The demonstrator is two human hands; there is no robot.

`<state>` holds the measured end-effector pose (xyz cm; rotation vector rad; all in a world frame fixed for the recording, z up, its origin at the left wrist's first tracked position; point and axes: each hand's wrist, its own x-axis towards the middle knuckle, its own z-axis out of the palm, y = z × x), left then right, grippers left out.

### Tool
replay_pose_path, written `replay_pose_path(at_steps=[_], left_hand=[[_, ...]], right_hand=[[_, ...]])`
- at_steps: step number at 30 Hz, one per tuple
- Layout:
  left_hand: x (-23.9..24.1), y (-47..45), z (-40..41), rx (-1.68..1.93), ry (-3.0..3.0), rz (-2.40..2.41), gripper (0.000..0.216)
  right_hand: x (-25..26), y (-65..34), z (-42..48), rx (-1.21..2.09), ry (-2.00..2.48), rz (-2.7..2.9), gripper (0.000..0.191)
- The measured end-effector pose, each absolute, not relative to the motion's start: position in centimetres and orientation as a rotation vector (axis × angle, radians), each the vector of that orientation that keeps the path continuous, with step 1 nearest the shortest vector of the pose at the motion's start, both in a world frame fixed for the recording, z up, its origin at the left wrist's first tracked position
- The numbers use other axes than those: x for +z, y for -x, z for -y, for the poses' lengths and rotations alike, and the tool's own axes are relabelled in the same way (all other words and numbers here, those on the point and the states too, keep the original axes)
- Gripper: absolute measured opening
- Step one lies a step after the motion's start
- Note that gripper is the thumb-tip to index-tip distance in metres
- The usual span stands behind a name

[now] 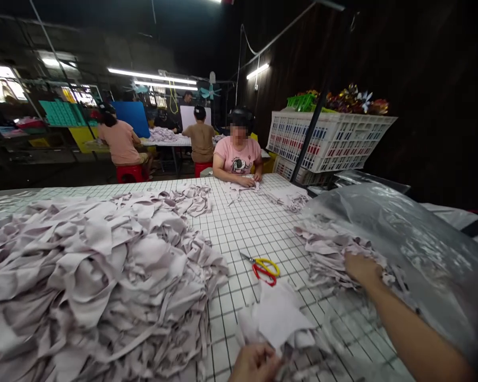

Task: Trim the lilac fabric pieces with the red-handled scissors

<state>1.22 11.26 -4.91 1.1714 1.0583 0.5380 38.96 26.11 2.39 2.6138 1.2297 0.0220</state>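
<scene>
My left hand [255,363] is at the bottom edge, fingers curled on a small bundle of pale lilac fabric pieces [276,315] lying on the gridded table [258,225]. My right hand [362,268] reaches forward to the right and rests on a flat stack of the same fabric pieces [334,249]; its fingers are buried in the cloth. Scissors with one red and one yellow handle [265,267] lie between the two hands.
A large heap of lilac fabric strips [91,276] fills the table's left. A clear plastic bag [406,239] lies at the right. A person in a pink shirt [238,154] works at the far end. White crates [330,139] stand behind; other people sit further back.
</scene>
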Motion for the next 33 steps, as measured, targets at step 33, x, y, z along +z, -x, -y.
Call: replay_pose_path(at_steps=[33], left_hand=[[4.5, 0.8, -4.7, 0.728, -1.342, -0.891, 0.041]], right_hand=[[9.3, -13.8, -20.7, -0.986, -1.963, -2.703, 0.024]])
